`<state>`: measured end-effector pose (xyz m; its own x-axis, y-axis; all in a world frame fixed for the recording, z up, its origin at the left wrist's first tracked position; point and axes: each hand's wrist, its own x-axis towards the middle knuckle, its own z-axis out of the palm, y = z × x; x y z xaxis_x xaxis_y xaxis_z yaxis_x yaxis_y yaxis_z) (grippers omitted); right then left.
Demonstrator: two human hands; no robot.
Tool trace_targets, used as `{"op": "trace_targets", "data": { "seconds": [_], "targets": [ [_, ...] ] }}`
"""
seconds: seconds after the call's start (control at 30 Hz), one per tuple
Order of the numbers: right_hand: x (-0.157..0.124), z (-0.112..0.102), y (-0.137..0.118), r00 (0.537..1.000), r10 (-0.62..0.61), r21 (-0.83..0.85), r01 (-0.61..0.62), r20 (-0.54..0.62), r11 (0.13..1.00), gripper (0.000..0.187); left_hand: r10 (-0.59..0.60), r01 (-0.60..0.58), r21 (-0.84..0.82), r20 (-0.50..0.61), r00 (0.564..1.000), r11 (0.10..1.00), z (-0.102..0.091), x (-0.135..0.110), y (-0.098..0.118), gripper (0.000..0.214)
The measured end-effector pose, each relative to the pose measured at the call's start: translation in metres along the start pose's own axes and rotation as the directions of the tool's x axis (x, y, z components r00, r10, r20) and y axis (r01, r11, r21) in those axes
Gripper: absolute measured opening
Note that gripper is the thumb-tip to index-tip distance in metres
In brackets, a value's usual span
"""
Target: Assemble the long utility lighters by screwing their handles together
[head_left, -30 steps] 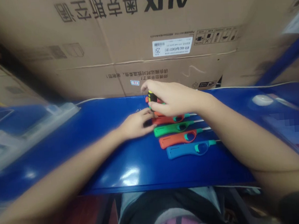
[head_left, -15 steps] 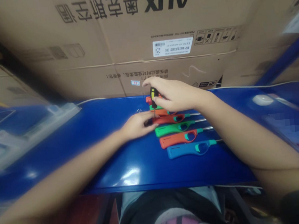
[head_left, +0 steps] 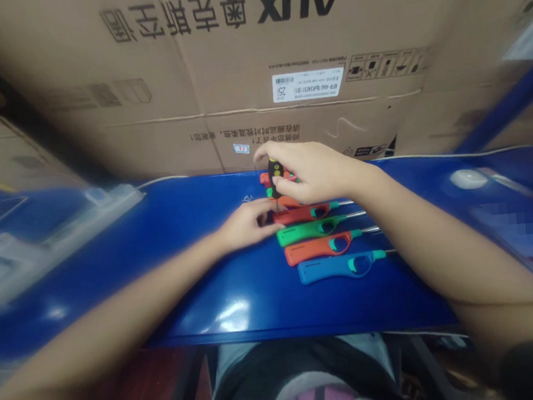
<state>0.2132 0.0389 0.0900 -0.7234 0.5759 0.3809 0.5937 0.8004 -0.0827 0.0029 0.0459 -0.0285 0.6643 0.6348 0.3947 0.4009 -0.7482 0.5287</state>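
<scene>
My right hand [head_left: 308, 170] is closed around the black and yellow handle of a screwdriver [head_left: 275, 173]. The screwdriver stands upright, its thin shaft pointing down at the handle end of a red long-nosed lighter [head_left: 302, 213]. Thumb and fingers of my left hand [head_left: 249, 224] pinch that same end from the left. Nearer to me lie a green lighter [head_left: 300, 231], an orange lighter [head_left: 315, 247] and a blue lighter [head_left: 335, 267], side by side. Beyond the red one, more orange and green lighters are partly hidden by my right hand.
A large cardboard box [head_left: 179, 58] stands upright along the back of the blue table [head_left: 217, 279]. A white oval object [head_left: 468, 178] lies at the right, near a white cable. Blurred clear plastic packaging [head_left: 65, 249] is on the left.
The screwdriver handle has turned a little in my right hand, and that hand has shifted slightly. My left hand and the lighters stay nearly in place.
</scene>
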Motion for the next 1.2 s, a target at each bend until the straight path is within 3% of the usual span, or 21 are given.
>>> {"op": "trace_targets", "data": {
  "seconds": [0.17,0.3,0.43,0.53,0.7,0.93,1.03,1.2],
  "targets": [
    [-0.001,-0.002,-0.004,0.999,-0.008,-0.017,0.009,0.040,1.000,0.030,-0.042,0.042,-0.003,-0.012,0.999,0.999,0.001,-0.001,0.000,0.029],
    [-0.001,-0.002,-0.007,0.999,-0.043,-0.016,0.044,0.026,0.999,0.048,-0.016,0.016,0.039,-0.011,1.000,0.999,0.002,-0.004,-0.003,0.028],
    [-0.001,-0.002,-0.010,0.999,-0.020,-0.053,0.022,0.037,0.998,0.035,-0.019,0.019,0.070,-0.010,1.000,0.997,0.002,-0.004,-0.004,0.028],
    [-0.001,-0.003,-0.011,0.999,-0.039,-0.066,0.040,0.026,0.997,0.040,-0.004,0.005,0.066,-0.013,1.000,0.998,0.002,-0.003,-0.002,0.027],
    [-0.001,-0.004,-0.011,0.999,-0.001,-0.036,0.002,0.034,0.999,0.030,0.015,-0.015,0.060,0.000,1.000,0.998,0.000,-0.001,0.001,0.023],
    [0.000,-0.003,-0.009,0.999,0.023,0.017,-0.024,0.045,1.000,0.028,0.023,-0.023,0.058,0.014,1.000,0.998,-0.001,-0.001,0.003,0.024],
    [0.000,-0.002,-0.007,1.000,0.020,0.097,-0.022,0.017,0.995,0.037,0.022,-0.022,0.053,0.011,1.000,0.998,-0.001,-0.001,0.004,0.023],
    [0.001,-0.002,-0.004,0.997,0.073,0.039,-0.075,0.037,0.996,0.032,0.020,-0.021,0.060,0.013,1.000,0.998,-0.001,-0.001,0.004,0.023]
  ]
}}
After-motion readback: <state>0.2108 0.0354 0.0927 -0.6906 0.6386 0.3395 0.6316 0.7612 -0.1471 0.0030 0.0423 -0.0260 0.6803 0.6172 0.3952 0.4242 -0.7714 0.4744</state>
